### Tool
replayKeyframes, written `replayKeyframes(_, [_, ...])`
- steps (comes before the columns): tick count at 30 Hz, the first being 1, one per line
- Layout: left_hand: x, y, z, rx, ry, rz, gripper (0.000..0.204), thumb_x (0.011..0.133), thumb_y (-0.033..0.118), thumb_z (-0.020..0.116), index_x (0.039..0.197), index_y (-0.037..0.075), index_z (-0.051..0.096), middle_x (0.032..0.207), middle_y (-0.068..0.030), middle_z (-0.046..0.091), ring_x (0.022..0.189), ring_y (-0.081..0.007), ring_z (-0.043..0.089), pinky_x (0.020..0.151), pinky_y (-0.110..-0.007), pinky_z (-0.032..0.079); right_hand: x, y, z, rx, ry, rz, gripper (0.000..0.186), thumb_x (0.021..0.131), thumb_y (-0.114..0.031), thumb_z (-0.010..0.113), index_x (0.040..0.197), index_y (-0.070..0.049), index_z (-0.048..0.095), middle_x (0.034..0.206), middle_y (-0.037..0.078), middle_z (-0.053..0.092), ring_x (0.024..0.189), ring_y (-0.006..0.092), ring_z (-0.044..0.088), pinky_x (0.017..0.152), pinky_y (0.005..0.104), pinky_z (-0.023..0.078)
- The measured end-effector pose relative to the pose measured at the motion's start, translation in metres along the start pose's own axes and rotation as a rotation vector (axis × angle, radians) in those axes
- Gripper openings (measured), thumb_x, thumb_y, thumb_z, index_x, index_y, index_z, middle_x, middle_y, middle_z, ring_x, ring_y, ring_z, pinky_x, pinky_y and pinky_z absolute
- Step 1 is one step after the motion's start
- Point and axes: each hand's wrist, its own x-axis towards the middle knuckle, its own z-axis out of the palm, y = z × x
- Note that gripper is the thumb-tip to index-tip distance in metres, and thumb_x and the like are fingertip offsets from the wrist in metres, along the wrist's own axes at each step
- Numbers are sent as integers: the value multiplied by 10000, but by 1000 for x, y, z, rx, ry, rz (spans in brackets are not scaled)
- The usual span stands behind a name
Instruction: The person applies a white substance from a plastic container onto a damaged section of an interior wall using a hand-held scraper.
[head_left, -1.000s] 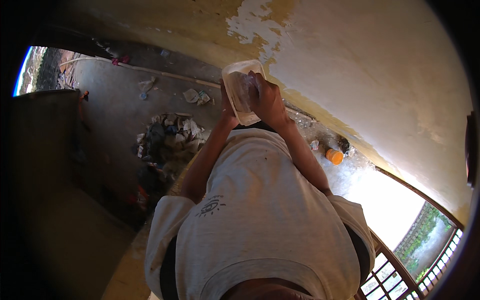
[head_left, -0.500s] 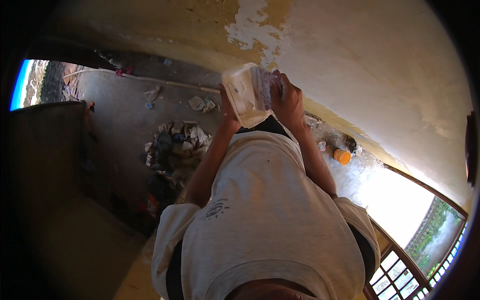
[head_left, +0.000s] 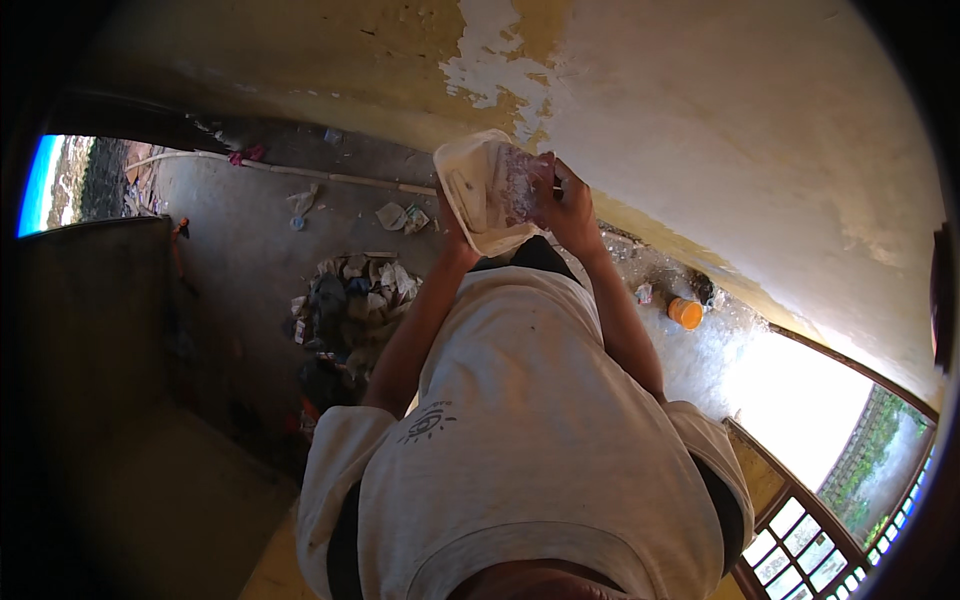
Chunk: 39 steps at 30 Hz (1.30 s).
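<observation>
My left hand (head_left: 456, 238) is wrapped round the side of a cream plastic tub (head_left: 466, 158), raised in front of my chest and tilted so that its inside shows. Whitish paste coats the inner walls. In my right hand (head_left: 574, 212) is a flat, wide scraper (head_left: 520, 184), its purplish blade smeared with white. The blade lies over the tub's right side and covers part of the opening. My right fingers are closed on the scraper's near edge; its handle, if any, is hidden.
A wall (head_left: 700, 130) with peeling paint and pale patches rises ahead and to the right. Rubbish (head_left: 345, 300) is heaped on the floor at left, near a long pole (head_left: 330, 177). An orange bucket (head_left: 685, 314) stands by the wall, with a bright doorway (head_left: 790, 390) beyond.
The scraper has turned, showing its smeared face more broadly over the tub. Both hands and the tub have shifted slightly left in the picture.
</observation>
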Motion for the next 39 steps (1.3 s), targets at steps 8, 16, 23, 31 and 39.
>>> replayKeyframes(8, [13,0,-14,-49,-100,39,659,969,570,364,1425,95,396,1375,-115,494,1253,-305,506,1028,-516,451,-32,27,6,1413,-120,253,414,893,-51,536,1295,-9,445,1232,125,577,1119,211,591,967,343,488])
replayKeyframes(16, [4,10,-52,29,38,196,673,926,599,461,1441,173,381,1413,-74,477,1285,-311,474,1045,-546,414,5,60,4,1713,-26,297,349,947,-136,501,1198,104,465,1195,228,557,1041,257,626,823,283,598])
replayKeyframes(23, [-6,24,-60,-13,109,194,652,940,601,448,1440,189,375,1408,-42,477,1271,-286,487,1046,-525,416,84,103,-5,1890,119,278,274,947,-64,433,1054,173,521,1046,243,571,975,292,609,859,293,588])
replayKeyframes(31, [-6,27,-60,-14,121,170,637,939,595,458,1425,186,399,1387,-37,495,1251,-281,501,1031,-509,432,62,66,-106,2300,-20,-242,224,911,-28,443,1051,125,530,949,209,569,836,234,620,769,297,603])
replayKeyframes(39, [-2,24,-65,-15,151,144,639,939,600,453,1423,187,402,1372,-42,513,1244,-281,510,1036,-506,431,31,97,-47,1985,19,54,226,904,-76,479,1057,86,519,853,103,595,715,142,600,652,217,564])
